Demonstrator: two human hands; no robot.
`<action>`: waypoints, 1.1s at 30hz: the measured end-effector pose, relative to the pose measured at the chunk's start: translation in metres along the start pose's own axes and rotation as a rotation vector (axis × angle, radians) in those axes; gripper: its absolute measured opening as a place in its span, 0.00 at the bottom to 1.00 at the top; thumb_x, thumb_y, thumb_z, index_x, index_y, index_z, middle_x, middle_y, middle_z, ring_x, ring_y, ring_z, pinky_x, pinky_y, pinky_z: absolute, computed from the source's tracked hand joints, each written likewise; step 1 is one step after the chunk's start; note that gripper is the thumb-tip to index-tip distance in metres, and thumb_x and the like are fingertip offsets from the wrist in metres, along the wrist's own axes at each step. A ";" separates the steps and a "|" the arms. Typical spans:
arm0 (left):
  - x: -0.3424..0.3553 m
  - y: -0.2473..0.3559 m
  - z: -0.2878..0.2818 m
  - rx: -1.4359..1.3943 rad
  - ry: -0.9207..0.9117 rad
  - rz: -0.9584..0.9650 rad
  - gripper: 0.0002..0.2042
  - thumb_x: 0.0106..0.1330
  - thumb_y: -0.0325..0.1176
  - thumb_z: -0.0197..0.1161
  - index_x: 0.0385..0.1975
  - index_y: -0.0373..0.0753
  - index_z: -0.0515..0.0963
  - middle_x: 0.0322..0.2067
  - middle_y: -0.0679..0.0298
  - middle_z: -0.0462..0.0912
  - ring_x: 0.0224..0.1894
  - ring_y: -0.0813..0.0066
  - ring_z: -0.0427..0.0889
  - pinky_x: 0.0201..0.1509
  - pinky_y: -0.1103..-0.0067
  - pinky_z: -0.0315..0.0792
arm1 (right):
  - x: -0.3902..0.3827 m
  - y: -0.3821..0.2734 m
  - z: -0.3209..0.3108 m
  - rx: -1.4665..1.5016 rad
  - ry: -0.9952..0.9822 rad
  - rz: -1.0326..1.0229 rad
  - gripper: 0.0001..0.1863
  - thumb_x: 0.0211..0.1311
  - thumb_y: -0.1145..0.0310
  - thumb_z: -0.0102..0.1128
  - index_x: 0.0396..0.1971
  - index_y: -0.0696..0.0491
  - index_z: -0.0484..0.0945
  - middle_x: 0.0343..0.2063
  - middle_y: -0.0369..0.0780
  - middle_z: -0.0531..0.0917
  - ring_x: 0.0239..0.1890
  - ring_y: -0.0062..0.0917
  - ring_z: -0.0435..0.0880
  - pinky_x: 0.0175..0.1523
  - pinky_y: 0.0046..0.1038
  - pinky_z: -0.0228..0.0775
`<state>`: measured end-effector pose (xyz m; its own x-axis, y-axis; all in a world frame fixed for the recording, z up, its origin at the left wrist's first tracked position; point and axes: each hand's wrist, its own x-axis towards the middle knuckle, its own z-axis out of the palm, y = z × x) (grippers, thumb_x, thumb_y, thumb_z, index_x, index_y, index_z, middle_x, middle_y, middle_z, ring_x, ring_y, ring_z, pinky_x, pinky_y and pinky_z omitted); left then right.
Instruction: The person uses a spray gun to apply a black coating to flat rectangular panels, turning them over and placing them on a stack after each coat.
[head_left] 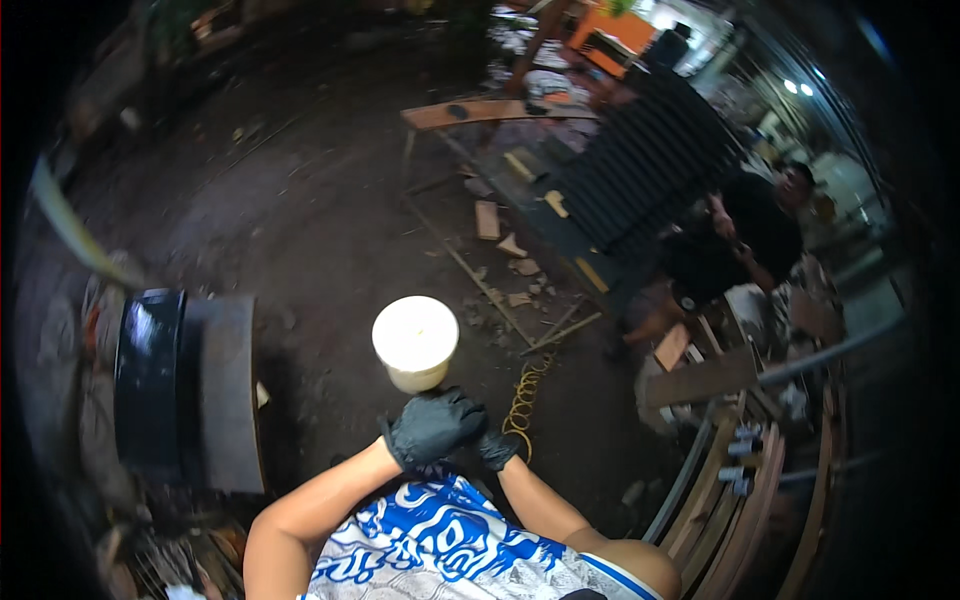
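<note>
My left hand [437,430], in a black glove, is curled closed in front of my body, just below a white round bucket [414,335] with a pale top, standing on the dirt ground. Whatever it may grip is hidden. My right hand [497,450], also black-gloved, is slightly lower and to the right, partly behind the left one, its fingers unclear. A yellow coiled hose [523,400] runs along the ground just right of both hands.
Another person [760,230] crouches at right beside a black slatted panel [645,160] on a frame. Timber lengths [715,520] and metal pipes lie lower right. A curved dark panel [150,385] stands at left. Wood offcuts [488,220] litter the middle ground.
</note>
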<state>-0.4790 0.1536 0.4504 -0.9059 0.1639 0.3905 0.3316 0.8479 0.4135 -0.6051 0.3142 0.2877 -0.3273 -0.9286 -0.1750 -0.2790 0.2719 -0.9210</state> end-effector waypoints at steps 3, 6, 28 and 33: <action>0.019 0.006 0.006 0.046 0.046 0.073 0.16 0.52 0.31 0.61 0.42 0.41 0.81 0.44 0.64 0.82 0.43 0.63 0.81 0.42 0.70 0.77 | -0.001 0.061 0.006 -0.503 0.154 -0.263 0.17 0.63 0.71 0.58 0.52 0.53 0.75 0.51 0.45 0.79 0.56 0.33 0.76 0.59 0.34 0.68; 0.024 0.007 0.000 0.091 0.031 0.065 0.15 0.52 0.31 0.61 0.41 0.41 0.81 0.46 0.63 0.83 0.46 0.62 0.81 0.45 0.68 0.77 | 0.002 0.015 -0.001 -0.539 0.201 -0.257 0.18 0.61 0.70 0.59 0.51 0.52 0.76 0.48 0.45 0.80 0.53 0.36 0.78 0.58 0.36 0.70; 0.025 -0.004 0.019 -0.128 0.058 0.063 0.17 0.50 0.31 0.62 0.43 0.41 0.78 0.51 0.58 0.79 0.61 0.54 0.75 0.60 0.64 0.73 | -0.015 0.029 -0.012 -0.066 0.241 -0.018 0.17 0.63 0.61 0.62 0.51 0.49 0.79 0.50 0.41 0.82 0.56 0.31 0.77 0.59 0.32 0.70; 0.026 -0.007 0.035 -0.183 -0.060 0.010 0.15 0.51 0.30 0.63 0.40 0.38 0.79 0.49 0.58 0.79 0.60 0.55 0.75 0.59 0.66 0.75 | -0.029 0.020 -0.027 -0.092 0.309 0.017 0.17 0.63 0.61 0.62 0.50 0.49 0.79 0.49 0.40 0.82 0.55 0.31 0.77 0.58 0.32 0.70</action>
<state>-0.5144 0.1698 0.4293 -0.9145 0.2061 0.3480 0.3782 0.7410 0.5549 -0.6258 0.3535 0.2842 -0.5871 -0.8070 -0.0638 -0.3469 0.3219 -0.8809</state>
